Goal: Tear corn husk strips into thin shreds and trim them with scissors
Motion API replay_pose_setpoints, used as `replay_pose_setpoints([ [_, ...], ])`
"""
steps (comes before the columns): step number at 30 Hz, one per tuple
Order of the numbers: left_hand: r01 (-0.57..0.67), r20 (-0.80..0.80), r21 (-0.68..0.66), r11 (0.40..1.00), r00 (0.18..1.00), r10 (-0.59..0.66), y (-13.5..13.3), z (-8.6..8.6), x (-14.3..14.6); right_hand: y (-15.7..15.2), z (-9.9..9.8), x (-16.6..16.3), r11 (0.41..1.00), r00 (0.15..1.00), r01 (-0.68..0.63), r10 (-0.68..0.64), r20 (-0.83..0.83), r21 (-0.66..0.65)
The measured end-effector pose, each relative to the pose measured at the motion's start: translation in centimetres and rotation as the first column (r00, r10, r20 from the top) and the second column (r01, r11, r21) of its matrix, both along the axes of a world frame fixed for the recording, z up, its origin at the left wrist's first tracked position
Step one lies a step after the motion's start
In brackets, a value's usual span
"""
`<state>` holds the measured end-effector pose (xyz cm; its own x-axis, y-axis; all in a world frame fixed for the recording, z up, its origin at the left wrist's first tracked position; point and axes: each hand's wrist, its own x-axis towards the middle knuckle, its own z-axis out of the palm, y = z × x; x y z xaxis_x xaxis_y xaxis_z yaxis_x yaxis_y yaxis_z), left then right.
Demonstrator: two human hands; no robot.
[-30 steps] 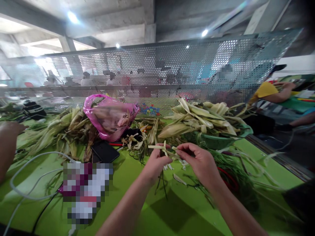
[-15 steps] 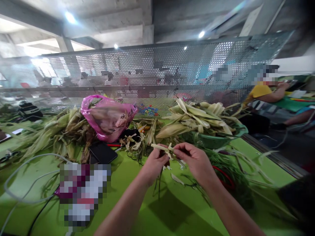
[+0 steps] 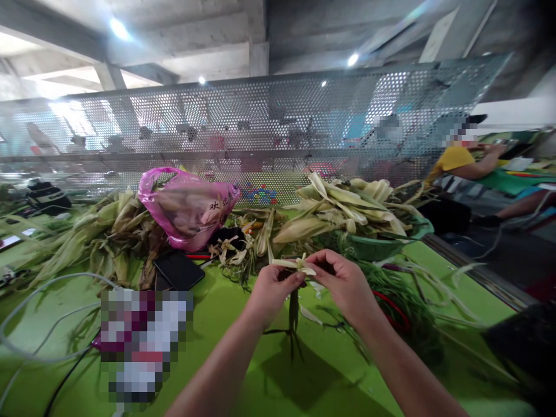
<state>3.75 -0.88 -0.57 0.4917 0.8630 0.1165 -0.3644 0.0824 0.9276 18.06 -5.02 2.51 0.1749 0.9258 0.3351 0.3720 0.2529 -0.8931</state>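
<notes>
Both of my hands meet over the green table [image 3: 226, 324], pinched on one small bundle of pale husk strips [image 3: 292, 263]. My left hand [image 3: 273, 289] grips it from below, fingers closed. A thin dark green stem [image 3: 293, 317] hangs down from that grip. My right hand [image 3: 343, 282] pinches the pale strips from the right side, thumb against fingertips. Small husk scraps [image 3: 310, 315] lie on the table just under the hands.
Behind the hands sit a green basin [image 3: 382, 246] heaped with corn husks, a pink plastic bag [image 3: 186, 205], a dark phone [image 3: 178, 270] and a husk pile [image 3: 87, 243] at left. White cables [image 3: 47, 289] loop at front left. A perforated metal screen [image 3: 269, 133] backs the table. A person in yellow [image 3: 460, 162] sits far right.
My hands have shifted slightly closer and the husk strips are folded more tightly together. The hanging stem now points straight down. A forearm at the far left has left the view.
</notes>
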Motion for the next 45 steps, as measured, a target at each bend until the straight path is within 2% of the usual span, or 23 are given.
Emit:
replay_pose_setpoints([
  [4, -0.052, -0.01, -0.002, 0.999, 0.999, 0.052, -0.1, 0.2, 0.1, 0.1, 0.0, 0.0, 1.0, 1.0, 0.0, 0.0, 0.004, 0.01],
  [14, -0.04, 0.103, -0.076, 0.996, 0.994, 0.047, -0.9, 1.0, 0.3, 0.0, 0.3, 0.2, 0.994, 0.992, -0.07, 0.061, -0.109, -0.085],
  [20, -0.121, 0.087, -0.104, 0.987, 0.988, 0.13, -0.7, 0.4, 0.3, -0.2, 0.6, 0.3, 0.994, 0.996, -0.091, 0.092, 0.008, -0.068],
  [27, -0.144, 0.111, -0.129, 0.981, 0.981, 0.159, -0.9, 0.4, 0.6, 0.0, -0.1, 0.5, 0.999, 0.989, -0.038, 0.041, 0.139, -0.027],
  [32, -0.158, 0.102, -0.144, 0.977, 0.979, 0.174, -1.3, 0.4, 0.9, -0.1, 0.1, 0.4, 0.999, 0.981, 0.0, 0.009, 0.193, -0.043],
  [39, -0.184, 0.113, -0.191, 0.964, 0.971, 0.208, -1.5, 0.2, 0.8, -0.2, 0.2, 0.3, 0.995, 0.992, -0.036, 0.046, 0.114, -0.092],
  [45, -0.196, 0.129, -0.198, 0.96, 0.966, 0.224, -1.7, 0.4, 0.7, -0.2, 0.0, -0.1, 0.994, 0.997, 0.0, 0.009, 0.079, -0.109],
])
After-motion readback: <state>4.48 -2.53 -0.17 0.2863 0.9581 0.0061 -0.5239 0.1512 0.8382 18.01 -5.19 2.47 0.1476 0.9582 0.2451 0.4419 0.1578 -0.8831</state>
